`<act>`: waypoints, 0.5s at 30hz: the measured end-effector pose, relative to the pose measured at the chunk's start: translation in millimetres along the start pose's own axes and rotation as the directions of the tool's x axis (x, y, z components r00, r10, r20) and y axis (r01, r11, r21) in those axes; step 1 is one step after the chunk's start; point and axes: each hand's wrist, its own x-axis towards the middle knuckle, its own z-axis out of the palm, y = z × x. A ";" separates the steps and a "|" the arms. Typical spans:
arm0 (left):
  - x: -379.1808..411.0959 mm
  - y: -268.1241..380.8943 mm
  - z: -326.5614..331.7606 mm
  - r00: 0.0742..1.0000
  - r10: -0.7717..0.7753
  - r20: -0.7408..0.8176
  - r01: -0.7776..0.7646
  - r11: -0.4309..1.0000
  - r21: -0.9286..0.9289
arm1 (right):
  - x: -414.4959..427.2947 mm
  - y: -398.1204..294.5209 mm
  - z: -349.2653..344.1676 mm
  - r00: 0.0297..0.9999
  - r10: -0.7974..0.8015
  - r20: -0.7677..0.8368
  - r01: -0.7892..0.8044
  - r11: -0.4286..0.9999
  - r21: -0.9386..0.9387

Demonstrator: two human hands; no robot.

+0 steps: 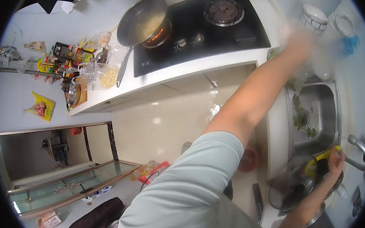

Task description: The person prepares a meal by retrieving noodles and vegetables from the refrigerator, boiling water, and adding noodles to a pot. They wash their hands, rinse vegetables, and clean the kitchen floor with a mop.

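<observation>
My left arm reaches across to the counter corner between the stove and the sink. My left hand point(298, 39) is a blur there, beside a white bowl point(315, 18) with dark lines, so its grip is unclear. Just below it hangs or lies a clear plastic bag point(298, 80), partly over the sink's edge. At the sink's near end, my right hand point(335, 160) has its fingers closed on a yellow object point(322, 157), whose exact kind is unclear. Green leaves point(311, 132) lie in the steel sink point(325, 112) around the drain.
A wok point(144, 20) with food inside sits tilted over a lit burner point(159, 38); its handle point(124, 67) overhangs the counter edge. Noodles point(109, 77) in a bag lie beside it. A faucet point(362, 151) rises by my right hand, near dark cookware point(288, 189).
</observation>
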 end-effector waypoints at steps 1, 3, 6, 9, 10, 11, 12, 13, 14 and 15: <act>-2.1 5.6 2.0 0.999 0.034 0.008 -0.034 0.999 0.001 | 0.1 17.9 -12.5 0.998 0.057 -0.002 -0.056 0.995 0.081; 12.9 -2.7 -1.6 0.929 0.204 0.308 -0.284 0.927 0.243 | -8.8 12.9 -11.0 0.992 0.126 0.002 -0.122 0.959 0.255; 19.6 -14.9 -20.1 0.931 0.253 0.263 -0.333 0.884 0.328 | -12.2 -10.2 4.3 0.981 0.192 -0.024 -0.184 0.964 0.194; 14.9 17.0 -50.3 0.872 0.178 0.455 -0.299 0.931 0.209 | -20.7 7.5 10.8 0.997 -0.006 -0.081 0.037 0.924 0.380; 19.5 33.8 -52.2 0.842 0.190 0.504 -0.314 0.934 0.173 | -24.3 -2.7 -12.5 0.993 -0.088 -0.077 0.107 0.950 0.294; 23.7 35.6 -52.0 0.824 0.136 0.551 -0.282 0.941 0.188 | -22.0 27.4 -0.1 0.991 -0.122 0.052 0.120 0.992 0.044; 23.7 28.1 -52.1 0.806 0.050 0.590 -0.222 0.949 0.223 | -32.1 74.7 51.2 0.969 0.103 0.225 -0.057 0.977 -0.203; 21.1 23.8 -56.0 0.793 0.051 0.607 -0.251 0.935 0.250 | -59.3 128.0 110.6 0.945 0.068 0.319 0.075 0.906 -0.416; 17.7 28.8 -59.0 0.773 0.073 0.630 -0.298 0.919 0.259 | -100.3 175.3 167.8 0.915 0.007 0.404 0.247 0.781 -0.573; 11.7 35.8 -60.4 0.747 0.101 0.657 -0.351 0.899 0.261 | -130.1 208.1 227.5 0.884 0.005 0.467 0.413 0.459 -0.787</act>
